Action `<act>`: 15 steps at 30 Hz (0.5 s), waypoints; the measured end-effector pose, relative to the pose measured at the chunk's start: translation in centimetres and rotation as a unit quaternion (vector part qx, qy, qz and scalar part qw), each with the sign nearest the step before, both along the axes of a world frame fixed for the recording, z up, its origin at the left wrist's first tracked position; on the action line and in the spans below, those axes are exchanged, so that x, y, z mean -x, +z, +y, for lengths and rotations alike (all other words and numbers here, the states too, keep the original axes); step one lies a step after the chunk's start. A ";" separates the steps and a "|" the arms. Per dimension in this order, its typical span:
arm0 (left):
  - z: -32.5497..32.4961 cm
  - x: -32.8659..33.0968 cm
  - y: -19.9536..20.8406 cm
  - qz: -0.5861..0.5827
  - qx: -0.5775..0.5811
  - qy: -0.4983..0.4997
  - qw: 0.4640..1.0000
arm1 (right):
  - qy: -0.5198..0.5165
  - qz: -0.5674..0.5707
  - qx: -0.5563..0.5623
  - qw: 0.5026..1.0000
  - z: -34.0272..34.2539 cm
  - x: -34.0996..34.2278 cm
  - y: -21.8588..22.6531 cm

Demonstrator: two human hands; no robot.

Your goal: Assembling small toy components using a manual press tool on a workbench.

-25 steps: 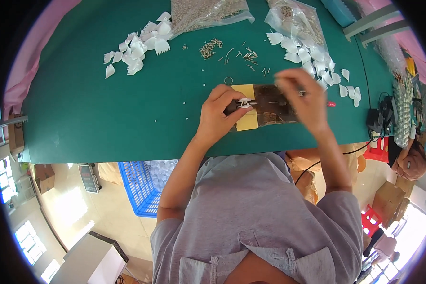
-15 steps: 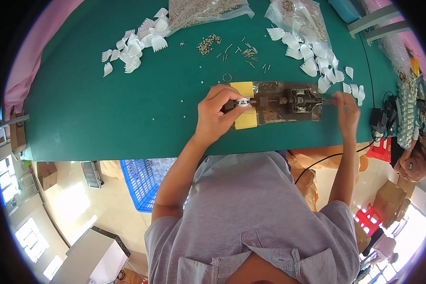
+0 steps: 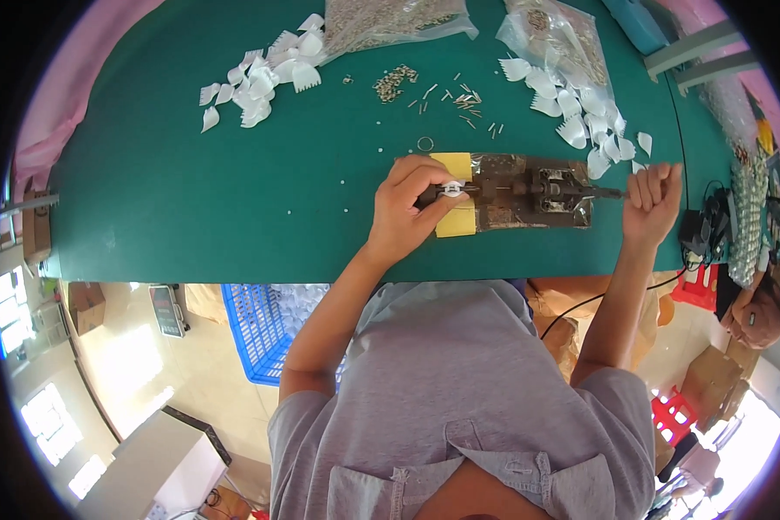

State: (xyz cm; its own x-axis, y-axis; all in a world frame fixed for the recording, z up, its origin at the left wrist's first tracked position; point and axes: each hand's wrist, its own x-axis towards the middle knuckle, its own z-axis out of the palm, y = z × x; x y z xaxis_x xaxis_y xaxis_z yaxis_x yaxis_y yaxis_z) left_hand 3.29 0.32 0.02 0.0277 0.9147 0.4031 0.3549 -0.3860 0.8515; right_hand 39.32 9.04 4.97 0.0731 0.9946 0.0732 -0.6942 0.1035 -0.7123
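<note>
A dark metal fixture with a toggle clamp (image 3: 556, 189) lies lengthwise on the green table in front of me. At its left end my left hand (image 3: 405, 206) pinches a small white plastic piece (image 3: 452, 188) between thumb and fingers, against the fixture's dark end. A thin rod points at that piece from the right. On the fixture's right, my right hand (image 3: 653, 204) is closed at the tip of a dark lever (image 3: 608, 192), fingers curled round its end. The lever's grip is hidden in that hand. Yellow tape (image 3: 456, 224) crosses the base beside my left fingertips.
White toothed plastic pieces lie in heaps at the left (image 3: 260, 84) and right (image 3: 572, 113). Between them are small metal fittings (image 3: 395, 84), loose pins (image 3: 468, 100) and a ring (image 3: 425, 144). Bags of metal parts (image 3: 390, 22) stand behind. A blue basket (image 3: 250, 334) sits below the table edge.
My right hand has moved right with the lever's end, and the lever now sticks out straighter from the clamp. My left hand keeps its pinch on the white piece; the whole view shifted slightly.
</note>
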 end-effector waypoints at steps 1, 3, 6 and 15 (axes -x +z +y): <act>0.0 -0.1 0.1 0.000 -0.002 0.007 1.000 | 0.043 0.082 0.025 0.995 0.1 -1.2 -1.9; -0.3 0.1 0.6 -0.232 0.032 -0.026 0.972 | 0.070 0.179 0.053 0.980 0.4 -2.4 -5.4; -2.5 2.9 3.3 -0.271 0.001 -0.042 0.962 | 0.115 0.211 0.067 0.968 0.8 -3.1 -6.4; -4.1 18.3 5.9 -0.087 0.211 0.232 0.946 | 0.109 0.212 0.089 0.967 0.8 -4.0 -6.5</act>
State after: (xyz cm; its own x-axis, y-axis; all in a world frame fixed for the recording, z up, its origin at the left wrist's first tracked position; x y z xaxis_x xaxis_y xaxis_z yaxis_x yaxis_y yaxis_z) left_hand -15.04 -3.80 5.89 -0.4490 0.8927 -0.0381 0.2428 0.1630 0.9563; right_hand 43.32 9.82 -1.51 -0.1538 0.9839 -0.0915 -0.9192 -0.1764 -0.3521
